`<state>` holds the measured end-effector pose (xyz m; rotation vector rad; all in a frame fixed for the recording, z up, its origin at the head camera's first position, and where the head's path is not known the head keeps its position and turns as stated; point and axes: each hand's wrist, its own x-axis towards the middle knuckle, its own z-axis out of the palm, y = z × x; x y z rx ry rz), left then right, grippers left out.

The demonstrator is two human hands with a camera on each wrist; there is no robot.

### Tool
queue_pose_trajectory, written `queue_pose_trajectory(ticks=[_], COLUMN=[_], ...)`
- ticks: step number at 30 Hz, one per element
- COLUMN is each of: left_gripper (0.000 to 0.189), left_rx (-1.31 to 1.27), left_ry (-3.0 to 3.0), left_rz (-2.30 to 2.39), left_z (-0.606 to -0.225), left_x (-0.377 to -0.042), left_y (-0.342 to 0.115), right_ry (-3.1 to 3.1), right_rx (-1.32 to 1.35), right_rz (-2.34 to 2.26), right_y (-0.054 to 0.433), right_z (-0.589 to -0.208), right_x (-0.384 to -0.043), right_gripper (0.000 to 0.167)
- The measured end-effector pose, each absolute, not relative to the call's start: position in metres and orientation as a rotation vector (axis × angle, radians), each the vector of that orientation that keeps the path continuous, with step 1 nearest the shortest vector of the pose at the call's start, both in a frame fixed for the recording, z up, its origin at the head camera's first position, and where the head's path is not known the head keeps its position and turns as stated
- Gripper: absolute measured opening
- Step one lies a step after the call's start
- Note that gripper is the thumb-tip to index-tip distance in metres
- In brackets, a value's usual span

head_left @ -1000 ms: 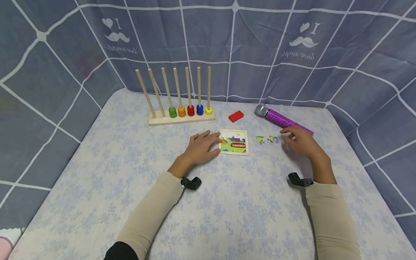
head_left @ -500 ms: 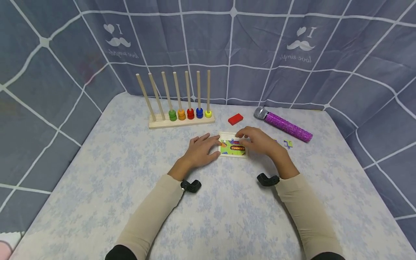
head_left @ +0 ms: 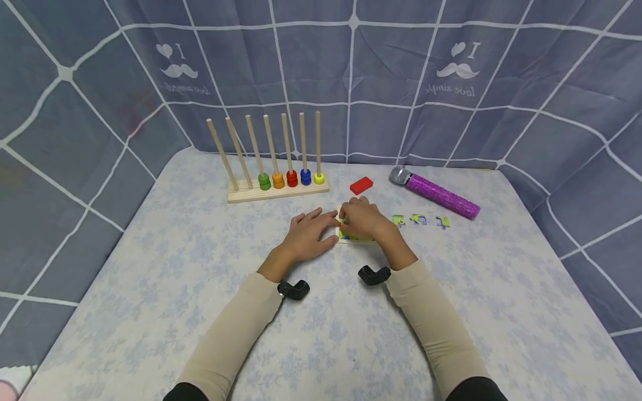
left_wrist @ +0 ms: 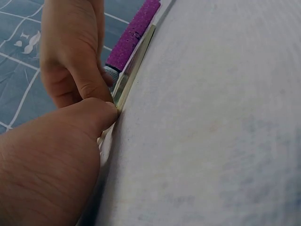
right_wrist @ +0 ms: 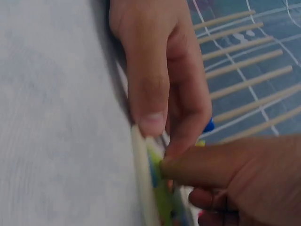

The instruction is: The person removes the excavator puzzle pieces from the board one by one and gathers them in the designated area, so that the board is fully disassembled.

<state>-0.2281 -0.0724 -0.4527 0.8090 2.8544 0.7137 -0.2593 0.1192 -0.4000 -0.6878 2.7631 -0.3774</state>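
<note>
A small jigsaw puzzle in a pale wooden frame point(head_left: 357, 242) lies mid-table, mostly covered by the hands. My left hand point(head_left: 308, 236) spreads at its left side; thumb and index finger rest on the frame's edge. Over the puzzle bends my right hand point(head_left: 362, 216), its thumb and fingers curled down onto the left part of the picture. In the right wrist view the right thumb touches a green puzzle piece point(right_wrist: 162, 188) inside the frame, close to the left fingertips. Three loose jigsaw pieces point(head_left: 418, 219) lie in a row to the right.
Behind stands a wooden peg rack point(head_left: 278, 193) with coloured beads on several rods. A red block point(head_left: 361, 185) lies behind the puzzle, and a purple glitter microphone point(head_left: 436, 192) is at the back right. A grey grid curtain point(head_left: 321, 67) closes off the back.
My right hand has moved left from beside the loose pieces onto the puzzle, reaching its left part. A third loose piece now shows where that hand was. The left hand stays in place.
</note>
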Motion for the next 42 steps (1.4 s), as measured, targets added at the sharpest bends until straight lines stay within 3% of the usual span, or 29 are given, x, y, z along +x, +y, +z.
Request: queue_pose_trajectory(ticks=[9,26,33,42], left_gripper=[0.04,0.037,0.037,0.036], left_rx=[0.807,0.798,0.797,0.797], left_ry=[2.866,2.878,2.883,2.882], left_rz=[0.703,0.71,0.704,0.716], left_z=[-0.454,-0.451,-0.452,-0.452], left_x=[-0.228,-0.226,-0.224,-0.226], left_y=[-0.072,-0.071,-0.071,-0.072], right_ry=[2.689,2.724,2.687,2.623], right_rx=[-0.66,-0.619,-0.781,-0.922], right_rz=[-0.602,-0.565,-0.646,-0.732], right_y=[0.129,0.126,0.134,0.14], right_z=[-0.409,-0.403,-0.397,-0.399], right_x=[-0.264,-0.261,-0.258,-0.263], right_gripper=[0.023,0.024,0.021,0.034])
